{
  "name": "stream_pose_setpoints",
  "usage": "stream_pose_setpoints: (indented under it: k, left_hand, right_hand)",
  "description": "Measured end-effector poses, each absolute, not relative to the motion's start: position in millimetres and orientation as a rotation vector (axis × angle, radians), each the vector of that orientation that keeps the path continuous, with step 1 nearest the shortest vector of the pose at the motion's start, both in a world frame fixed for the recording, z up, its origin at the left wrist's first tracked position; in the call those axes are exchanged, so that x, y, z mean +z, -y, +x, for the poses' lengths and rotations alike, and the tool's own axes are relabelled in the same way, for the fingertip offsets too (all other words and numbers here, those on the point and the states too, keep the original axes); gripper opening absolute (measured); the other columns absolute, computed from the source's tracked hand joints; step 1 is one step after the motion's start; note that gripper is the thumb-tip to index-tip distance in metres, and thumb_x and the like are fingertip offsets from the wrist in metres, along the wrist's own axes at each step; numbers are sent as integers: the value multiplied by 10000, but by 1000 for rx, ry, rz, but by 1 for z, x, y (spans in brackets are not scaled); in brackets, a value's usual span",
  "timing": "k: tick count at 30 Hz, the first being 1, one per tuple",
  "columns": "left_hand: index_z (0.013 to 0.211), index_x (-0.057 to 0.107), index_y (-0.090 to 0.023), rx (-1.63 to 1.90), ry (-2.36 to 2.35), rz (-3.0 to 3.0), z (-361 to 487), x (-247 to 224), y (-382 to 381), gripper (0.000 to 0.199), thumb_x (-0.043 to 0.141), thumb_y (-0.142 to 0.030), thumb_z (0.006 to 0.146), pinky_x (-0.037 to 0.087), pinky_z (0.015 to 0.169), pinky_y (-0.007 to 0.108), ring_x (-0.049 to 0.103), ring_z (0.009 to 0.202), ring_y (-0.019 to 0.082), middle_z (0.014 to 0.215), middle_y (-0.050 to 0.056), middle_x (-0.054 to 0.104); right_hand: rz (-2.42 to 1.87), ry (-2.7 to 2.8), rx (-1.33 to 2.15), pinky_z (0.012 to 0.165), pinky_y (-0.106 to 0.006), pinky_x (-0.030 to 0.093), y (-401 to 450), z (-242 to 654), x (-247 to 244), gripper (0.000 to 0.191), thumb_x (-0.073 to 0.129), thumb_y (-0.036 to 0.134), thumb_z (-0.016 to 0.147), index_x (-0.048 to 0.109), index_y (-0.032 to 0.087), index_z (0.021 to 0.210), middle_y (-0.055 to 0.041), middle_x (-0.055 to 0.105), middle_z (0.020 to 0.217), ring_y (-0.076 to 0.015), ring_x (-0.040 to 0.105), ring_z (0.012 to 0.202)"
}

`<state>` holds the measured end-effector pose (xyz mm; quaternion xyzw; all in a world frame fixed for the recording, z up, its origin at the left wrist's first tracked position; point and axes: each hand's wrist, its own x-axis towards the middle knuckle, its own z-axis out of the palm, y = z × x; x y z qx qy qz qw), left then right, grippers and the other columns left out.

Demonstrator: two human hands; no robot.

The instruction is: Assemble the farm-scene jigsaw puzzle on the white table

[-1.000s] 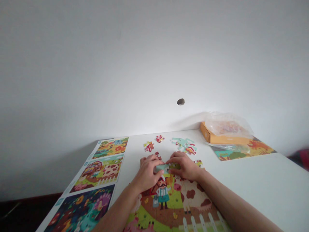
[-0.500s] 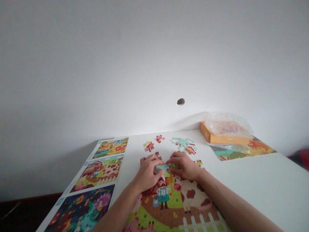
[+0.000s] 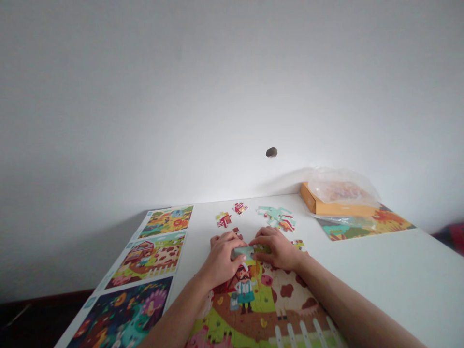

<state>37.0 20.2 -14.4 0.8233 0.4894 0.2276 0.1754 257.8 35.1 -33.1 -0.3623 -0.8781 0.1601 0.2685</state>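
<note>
A partly assembled farm puzzle (image 3: 253, 319) lies on the white table, showing a farmer, a spotted cow, a pig and a white fence. At its upper edge is a pale blue-green piece (image 3: 243, 252). My left hand (image 3: 224, 257) grips that piece from the left between thumb and fingers. From the right, my right hand (image 3: 276, 248) pinches at the piece's right end. Small red barn pieces (image 3: 239, 208) and another barn piece (image 3: 224, 220) lie beyond my hands, and several pale green pieces (image 3: 277, 216) are loose behind my right hand.
Three picture sheets run down the table's left side, the farm one (image 3: 152, 256) in the middle. At the back right, an orange box (image 3: 337, 208) carries a clear plastic bag (image 3: 340, 186), beside a dinosaur picture (image 3: 384, 224). The wall (image 3: 181, 121) has a small hole.
</note>
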Motion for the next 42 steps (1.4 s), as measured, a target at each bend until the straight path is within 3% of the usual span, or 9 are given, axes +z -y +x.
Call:
stream_pose_setpoints:
  k: [12,22,26,29,31,36,42]
  left_hand:
    - [897,680,-240,689,-1357,2336,37,-16,-21,162,603,-232,755,350,921,400,570,996,233,971,41,647]
    - [1034,652,-226,885,-1234,2356,32,-9,-18,240,528,-316,849,365,965,394,559,1057,238,1042,62,642]
    - [986,662,-234,1120,-1533,2234,28,-19,-29,280,394,-268,913,407,939,373,576,1043,221,1048,47,672]
    - [1116,625,-259,1033,-1890,2184,25,-32,-37,302,477,-230,855,380,961,443,524,1155,263,1217,52,634]
    - [1136,621,-264,886,-1979,2209,25,-39,-39,333,498,-205,833,357,962,492,480,1217,288,1308,62,589]
    - [1116,647,-262,749,-1960,2272,26,-42,-39,296,520,-246,849,350,945,515,458,1214,313,1325,68,575]
    - [1094,669,-274,796,-1983,2268,25,-36,-39,292,573,-379,839,400,904,459,509,1086,298,1162,74,627]
  right_hand:
    - [-984,2366,435,833,-334,410,-35,258,-33,352,657,448,833,675,260,1130,-67,617,1000,-211,554,937]
    - [-875,2203,655,753,-295,430,-30,256,-28,229,626,406,864,656,181,838,-37,659,805,-160,576,768]
    - [-1016,1992,704,670,-261,433,-30,256,-27,225,616,394,857,640,179,796,-15,641,743,-143,567,693]
    - [-1212,1740,608,628,-261,419,-38,259,-32,265,589,414,858,619,179,739,-4,608,665,-146,544,638]
    - [-1348,1551,562,573,-261,397,-43,262,-37,285,557,438,865,626,175,779,3,580,608,-148,519,579]
    - [-1410,1393,491,565,-258,402,-49,267,-44,419,528,378,867,534,154,1221,40,565,591,-150,514,545]
    - [-1340,1679,426,627,-275,432,-44,265,-40,244,479,288,886,621,173,1048,-2,609,671,-150,532,604]
